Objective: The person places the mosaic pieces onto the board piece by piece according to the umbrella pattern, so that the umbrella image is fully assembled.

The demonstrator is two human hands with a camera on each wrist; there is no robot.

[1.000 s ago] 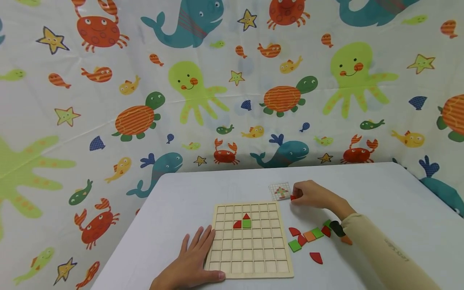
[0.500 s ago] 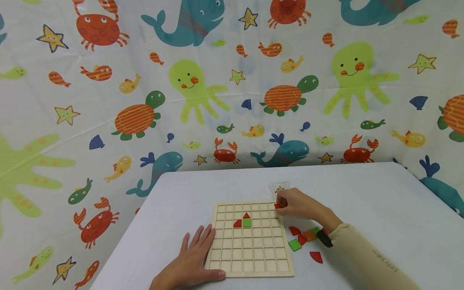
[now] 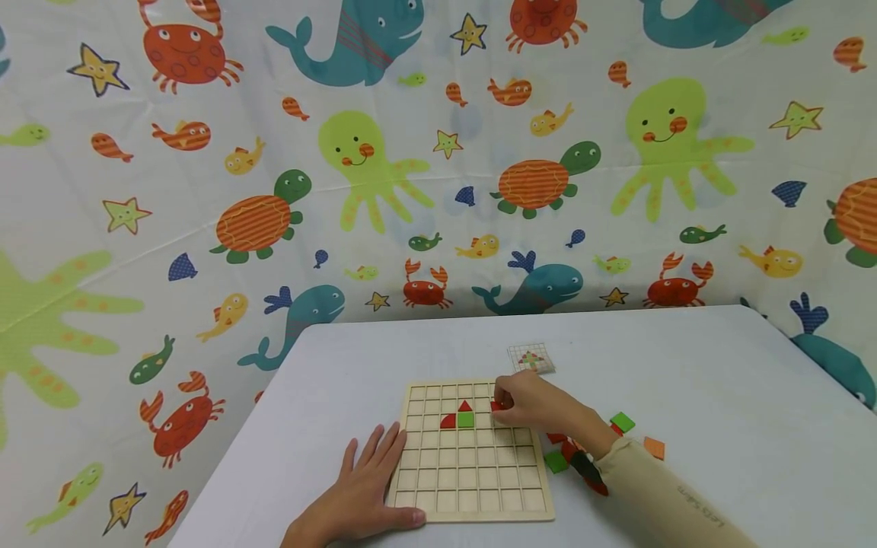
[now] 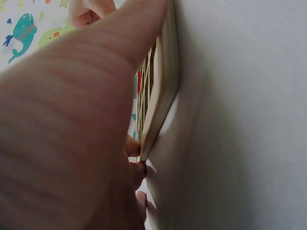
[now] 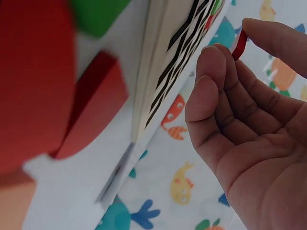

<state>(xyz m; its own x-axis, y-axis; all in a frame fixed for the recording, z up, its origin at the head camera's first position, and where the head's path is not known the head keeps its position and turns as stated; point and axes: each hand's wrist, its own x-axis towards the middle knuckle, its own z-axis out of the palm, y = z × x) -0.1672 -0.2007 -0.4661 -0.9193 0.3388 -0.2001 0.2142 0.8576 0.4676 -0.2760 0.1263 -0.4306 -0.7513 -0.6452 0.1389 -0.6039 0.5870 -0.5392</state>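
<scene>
My right hand [image 3: 541, 402] holds a small red piece [image 5: 239, 44] between thumb and fingers, over the upper right part of the wooden grid board [image 3: 476, 481]. The piece's full outline is partly hidden by the fingers. On the board sit a green square [image 3: 465, 419], a red triangle [image 3: 465, 406] just above it and a red quarter circle [image 3: 448, 421] at its left. My left hand [image 3: 363, 483] lies with fingers spread along the board's left side, its thumb at the near left corner.
A small card [image 3: 530, 356] with a printed grid picture lies beyond the board's far right corner. Right of the board are loose pieces, among them a green square [image 3: 623, 422] and an orange one [image 3: 654, 447], some hidden under the right arm. A sea-animal cloth [image 3: 411, 190] hangs behind the table.
My right hand has moved left and nearer from beside the card to over the board, carrying the red piece. The card shows fully again. My left hand has stayed put.
</scene>
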